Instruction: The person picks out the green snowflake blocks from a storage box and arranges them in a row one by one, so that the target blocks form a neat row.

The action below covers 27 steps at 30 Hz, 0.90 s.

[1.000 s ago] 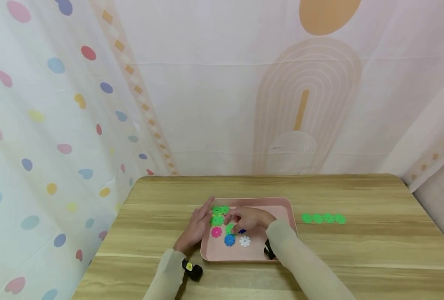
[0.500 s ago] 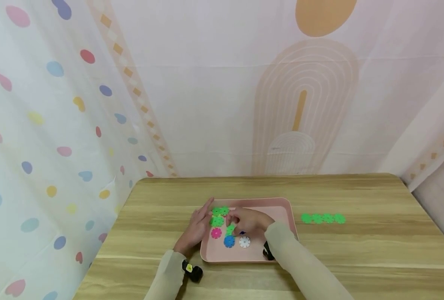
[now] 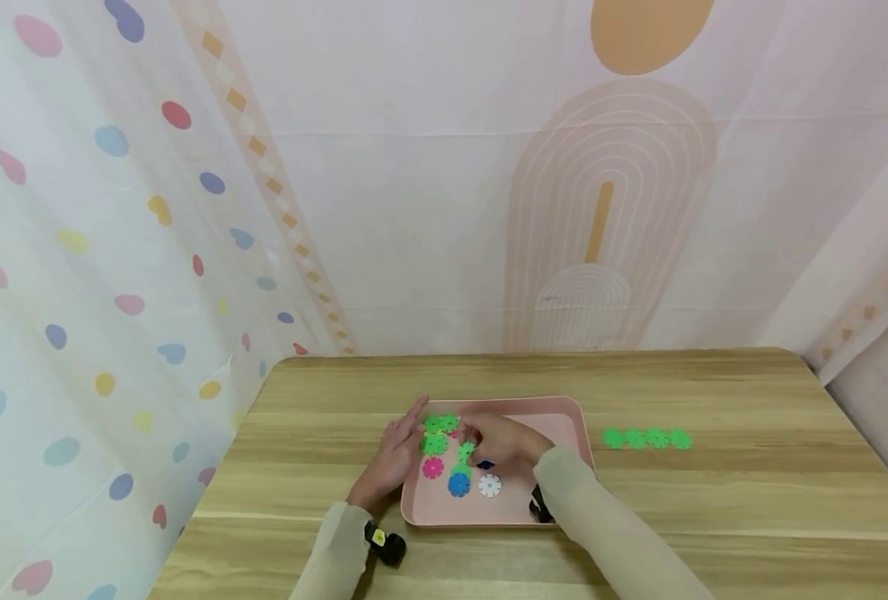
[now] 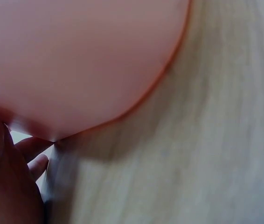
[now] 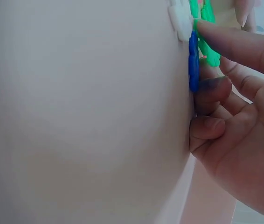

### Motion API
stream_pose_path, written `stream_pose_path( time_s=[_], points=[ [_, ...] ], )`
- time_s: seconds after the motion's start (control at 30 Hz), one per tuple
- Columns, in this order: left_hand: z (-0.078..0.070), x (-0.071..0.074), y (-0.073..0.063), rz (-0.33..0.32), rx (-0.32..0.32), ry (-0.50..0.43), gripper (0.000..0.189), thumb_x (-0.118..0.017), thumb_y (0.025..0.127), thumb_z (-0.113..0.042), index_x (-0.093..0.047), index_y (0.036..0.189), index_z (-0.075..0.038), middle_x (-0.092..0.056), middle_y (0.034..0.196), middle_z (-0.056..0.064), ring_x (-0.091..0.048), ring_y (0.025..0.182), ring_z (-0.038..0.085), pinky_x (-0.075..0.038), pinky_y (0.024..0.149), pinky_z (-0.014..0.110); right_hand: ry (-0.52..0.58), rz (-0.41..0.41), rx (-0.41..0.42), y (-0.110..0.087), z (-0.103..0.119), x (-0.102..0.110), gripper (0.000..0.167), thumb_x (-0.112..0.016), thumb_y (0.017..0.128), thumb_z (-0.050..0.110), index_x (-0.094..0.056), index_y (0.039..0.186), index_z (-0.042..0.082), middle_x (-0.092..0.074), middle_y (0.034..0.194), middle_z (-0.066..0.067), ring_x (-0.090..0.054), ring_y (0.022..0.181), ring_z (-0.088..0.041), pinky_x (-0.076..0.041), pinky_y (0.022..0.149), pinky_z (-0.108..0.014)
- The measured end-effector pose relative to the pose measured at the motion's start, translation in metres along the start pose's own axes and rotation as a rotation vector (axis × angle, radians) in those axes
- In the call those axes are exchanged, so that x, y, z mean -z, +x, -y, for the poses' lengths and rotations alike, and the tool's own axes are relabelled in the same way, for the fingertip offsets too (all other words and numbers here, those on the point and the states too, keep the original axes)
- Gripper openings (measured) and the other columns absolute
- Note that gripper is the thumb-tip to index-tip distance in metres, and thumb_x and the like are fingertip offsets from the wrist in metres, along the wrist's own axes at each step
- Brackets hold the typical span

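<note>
My right hand (image 3: 498,437) is over the pink tray (image 3: 519,517), its thumb and index finger pinching a green snowflake disc (image 3: 466,452). In the right wrist view its other fingers curl close to a dark blue disc (image 5: 194,63). My left hand (image 3: 395,450) rests along the tray's left rim with its fingers extended. Beside that hand lie several green discs (image 3: 434,444) and a pink disc (image 3: 432,467). A blue disc (image 3: 459,484) and a white disc (image 3: 490,485) lie nearer the front. The left wrist view shows mostly tray rim and table.
A row of several joined green discs (image 3: 646,438) lies on the wooden table (image 3: 729,500), right of the tray. Behind the table hangs a patterned curtain (image 3: 429,208). Each wrist carries a black camera, such as the left one (image 3: 386,543).
My right hand has shifted slightly, and the green disc in its fingers now shows more plainly, a little higher in the head view. My left hand has stayed on the rim.
</note>
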State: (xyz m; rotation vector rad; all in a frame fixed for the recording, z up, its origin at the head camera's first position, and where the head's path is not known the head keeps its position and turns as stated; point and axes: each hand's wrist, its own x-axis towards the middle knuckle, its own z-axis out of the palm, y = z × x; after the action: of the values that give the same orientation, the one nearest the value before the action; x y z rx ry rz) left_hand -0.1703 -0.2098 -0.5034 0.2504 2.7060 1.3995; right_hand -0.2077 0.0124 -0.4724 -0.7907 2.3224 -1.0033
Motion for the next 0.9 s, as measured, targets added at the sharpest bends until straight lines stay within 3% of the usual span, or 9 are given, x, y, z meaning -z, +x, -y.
stream_pose_path(
  time_s=[0.33, 0.6, 0.9],
  points=[
    [0.000, 0.001, 0.000, 0.012, 0.002, -0.010, 0.053, -0.031, 0.107, -0.019, -0.021, 0.159, -0.019, -0.023, 0.164, 0.007, -0.009, 0.151, 0.036, 0.004, 0.120, 0.057, 0.027, -0.081, 0.106, -0.001, 0.000, 0.004, 0.014, -0.068, 0.088, -0.005, -0.063, 0.097, 0.004, -0.056, 0.084, 0.000, -0.050, 0.076, -0.012, -0.045, 0.069, -0.024],
    [0.001, 0.002, 0.001, 0.024, -0.005, -0.005, 0.053, -0.031, 0.107, -0.019, -0.021, 0.159, -0.019, -0.023, 0.164, 0.008, -0.012, 0.151, 0.036, 0.006, 0.121, 0.055, 0.085, -0.145, 0.020, -0.009, 0.003, 0.015, 0.014, -0.063, 0.091, -0.003, -0.062, 0.099, 0.008, -0.058, 0.087, -0.001, -0.052, 0.082, -0.015, -0.048, 0.075, -0.028],
    [0.002, 0.000, 0.001, 0.007, -0.011, -0.010, 0.052, -0.031, 0.107, -0.018, -0.022, 0.159, -0.018, -0.023, 0.164, 0.009, -0.013, 0.151, 0.037, 0.005, 0.120, 0.057, 0.092, -0.185, 0.091, -0.026, 0.007, 0.037, 0.009, -0.066, 0.091, 0.001, -0.063, 0.099, 0.004, -0.059, 0.086, -0.001, -0.053, 0.081, -0.014, -0.046, 0.073, -0.025]
  ],
)
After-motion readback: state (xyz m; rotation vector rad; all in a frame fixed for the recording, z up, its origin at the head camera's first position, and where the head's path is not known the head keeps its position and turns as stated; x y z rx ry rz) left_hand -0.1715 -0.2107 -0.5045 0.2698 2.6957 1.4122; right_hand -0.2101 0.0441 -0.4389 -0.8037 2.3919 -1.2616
